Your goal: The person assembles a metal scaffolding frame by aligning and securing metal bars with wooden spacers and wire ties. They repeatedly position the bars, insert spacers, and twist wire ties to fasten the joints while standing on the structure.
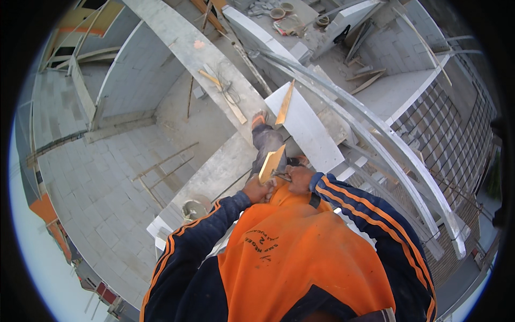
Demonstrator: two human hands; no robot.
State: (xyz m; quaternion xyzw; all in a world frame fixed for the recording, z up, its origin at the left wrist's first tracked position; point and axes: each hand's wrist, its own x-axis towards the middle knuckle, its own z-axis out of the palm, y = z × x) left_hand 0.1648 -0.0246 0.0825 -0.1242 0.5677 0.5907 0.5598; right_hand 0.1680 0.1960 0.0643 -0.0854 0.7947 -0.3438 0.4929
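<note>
In front of my body, my left hand (257,190) is closed around the lower end of a short piece of wooden board (272,162), which tilts upward. Beside it, my right hand (299,178) has its fingers curled in against the board's side. Something small, dark and thin shows between the two hands, too small to name. A pale grey block slab (308,121) lies just ahead of my hands, with a pointed wood offcut (286,102) on its far end. My leg stretches forward beneath the board, and a sandalled foot (259,118) rests on the concrete beam.
A long concrete beam (206,56) runs away ahead, carrying a wood strip (232,102) and thin wire. Curved-looking metal channels (375,126) pass on the right, near a rebar grid (440,123). At left stand a bucket (196,208) and block walls (140,70), with a drop between them.
</note>
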